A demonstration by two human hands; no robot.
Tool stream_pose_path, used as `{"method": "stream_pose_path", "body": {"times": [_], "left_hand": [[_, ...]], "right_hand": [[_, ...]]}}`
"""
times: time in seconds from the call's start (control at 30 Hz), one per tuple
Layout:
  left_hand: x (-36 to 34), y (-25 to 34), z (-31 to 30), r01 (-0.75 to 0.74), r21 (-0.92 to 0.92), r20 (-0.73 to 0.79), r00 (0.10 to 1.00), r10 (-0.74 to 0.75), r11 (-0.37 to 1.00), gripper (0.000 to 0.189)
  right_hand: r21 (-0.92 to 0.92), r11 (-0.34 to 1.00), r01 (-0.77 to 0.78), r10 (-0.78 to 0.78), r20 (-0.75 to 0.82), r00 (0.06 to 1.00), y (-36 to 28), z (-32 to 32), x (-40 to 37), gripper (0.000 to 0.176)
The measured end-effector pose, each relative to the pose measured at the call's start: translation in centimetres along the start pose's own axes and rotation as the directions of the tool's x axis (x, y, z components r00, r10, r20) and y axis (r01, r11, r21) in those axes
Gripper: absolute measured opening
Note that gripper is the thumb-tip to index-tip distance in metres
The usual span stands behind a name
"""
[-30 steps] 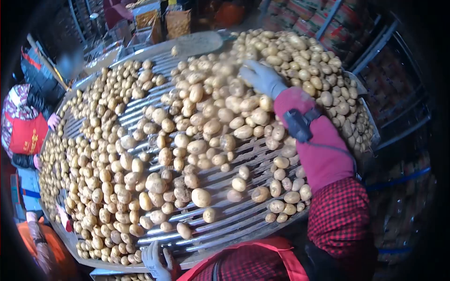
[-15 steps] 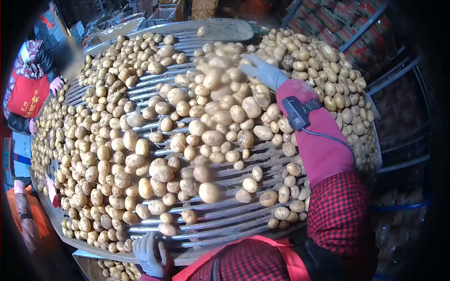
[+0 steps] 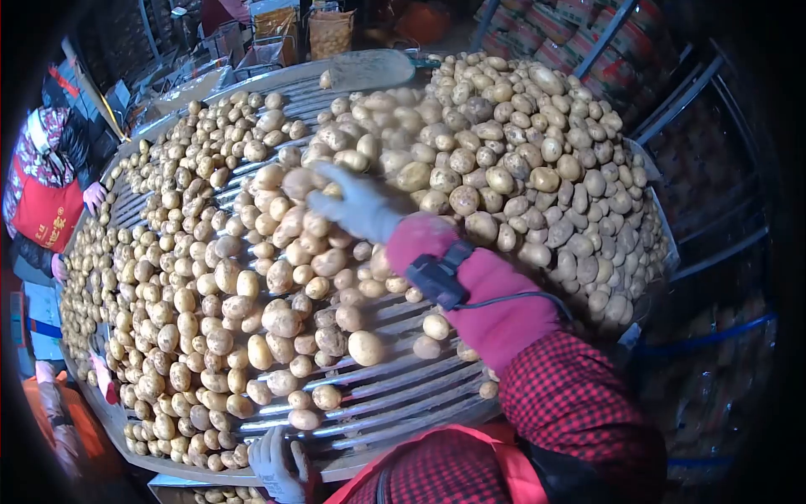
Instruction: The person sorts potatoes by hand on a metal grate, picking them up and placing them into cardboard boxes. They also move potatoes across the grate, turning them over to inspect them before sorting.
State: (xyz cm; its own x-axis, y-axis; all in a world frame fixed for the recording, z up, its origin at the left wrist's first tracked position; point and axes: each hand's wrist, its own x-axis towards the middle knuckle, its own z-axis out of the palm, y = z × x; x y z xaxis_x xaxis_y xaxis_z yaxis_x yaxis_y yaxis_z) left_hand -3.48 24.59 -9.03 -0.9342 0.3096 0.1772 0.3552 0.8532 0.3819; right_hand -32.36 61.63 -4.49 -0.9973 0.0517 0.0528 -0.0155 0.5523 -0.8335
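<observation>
Potatoes [image 3: 281,322] of many sizes cover a slatted metal table [image 3: 369,401]. My right hand [image 3: 353,206], in a grey glove, reaches across the middle with fingers apart. Its fingertips are against a blurred cluster of potatoes [image 3: 298,183]; it grips none of them. A dark device with a cable [image 3: 437,280] is strapped to my right wrist over a pink sleeve. My left hand [image 3: 275,464], also gloved, rests at the table's near edge, fingers stretched out and thumb apart, just below a few potatoes.
A flat scoop [image 3: 369,70] lies at the far edge. A person in a red apron [image 3: 49,202] stands at the far left, a pink-gloved hand [image 3: 94,196] by the potatoes; another person's arm [image 3: 63,420] is lower left. A potato box [image 3: 227,494] sits below; metal racks [image 3: 714,92] stand right.
My right hand has swept left and toward me, and potatoes have shifted left with it. More potatoes from the right pile now fill the upper middle. My left hand stays at the edge.
</observation>
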Motion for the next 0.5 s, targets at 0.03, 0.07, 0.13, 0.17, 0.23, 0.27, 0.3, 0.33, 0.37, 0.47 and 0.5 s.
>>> {"method": "stream_pose_path", "body": {"times": [0.03,0.07,0.13,0.17,0.23,0.27,0.3,0.33,0.37,0.47,0.5], "left_hand": [[-0.4,0.3,0.2,0.011,0.000,-0.014,1.000,-0.011,1.000,0.039],[-0.5,0.6,0.2,0.023,0.002,-0.032,0.999,-0.023,1.000,0.039],[-0.3,0.8,0.0,0.042,0.008,-0.027,0.999,-0.042,0.999,0.039],[-0.3,0.8,0.1,0.051,0.004,-0.033,0.998,-0.051,0.999,0.039],[-0.8,-0.2,0.4,0.067,-0.007,0.018,0.998,-0.067,0.998,0.039],[-0.9,-0.2,0.4,0.061,-0.010,0.009,0.998,-0.061,0.998,0.039],[-0.9,0.0,0.4,0.057,-0.012,-0.005,0.998,-0.057,0.998,0.039],[-0.8,0.1,0.4,0.052,-0.009,-0.021,0.998,-0.053,0.999,0.039],[-0.9,-0.2,0.6,0.053,0.020,-0.035,0.998,-0.052,0.998,0.039],[-1.0,-0.3,0.6,0.070,0.013,-0.020,0.997,-0.069,0.997,0.039],[-0.9,0.0,0.5,0.077,0.002,-0.015,0.997,-0.077,0.997,0.039]], "right_hand": [[-0.044,0.999,0.028,-0.026,0.039,0.999,0.2,2.1,0.7,0.076],[-0.085,0.994,0.063,-0.056,0.080,0.995,0.8,4.8,1.8,0.077],[-0.144,0.974,0.176,-0.172,0.045,0.984,1.8,10.7,3.1,0.070],[-0.110,0.985,0.135,-0.116,0.161,0.980,-0.6,11.0,2.5,0.074],[-0.316,0.925,0.209,-0.112,0.298,0.948,-5.0,11.2,0.4,0.075],[-0.317,0.915,0.251,-0.111,0.399,0.910,-6.2,11.8,-0.2,0.075],[-0.352,0.875,0.333,-0.200,0.363,0.910,-6.3,13.6,-1.9,0.075],[-0.387,0.825,0.412,-0.294,0.328,0.898,-6.3,15.3,-3.7,0.075],[-0.338,0.830,0.443,-0.298,0.403,0.865,-6.9,14.4,-4.9,0.074],[0.088,0.833,0.547,-0.538,0.367,0.759,-4.6,13.2,-4.9,0.061],[0.078,0.849,0.522,-0.523,0.268,0.809,-4.2,11.0,-4.0,0.054]]}}
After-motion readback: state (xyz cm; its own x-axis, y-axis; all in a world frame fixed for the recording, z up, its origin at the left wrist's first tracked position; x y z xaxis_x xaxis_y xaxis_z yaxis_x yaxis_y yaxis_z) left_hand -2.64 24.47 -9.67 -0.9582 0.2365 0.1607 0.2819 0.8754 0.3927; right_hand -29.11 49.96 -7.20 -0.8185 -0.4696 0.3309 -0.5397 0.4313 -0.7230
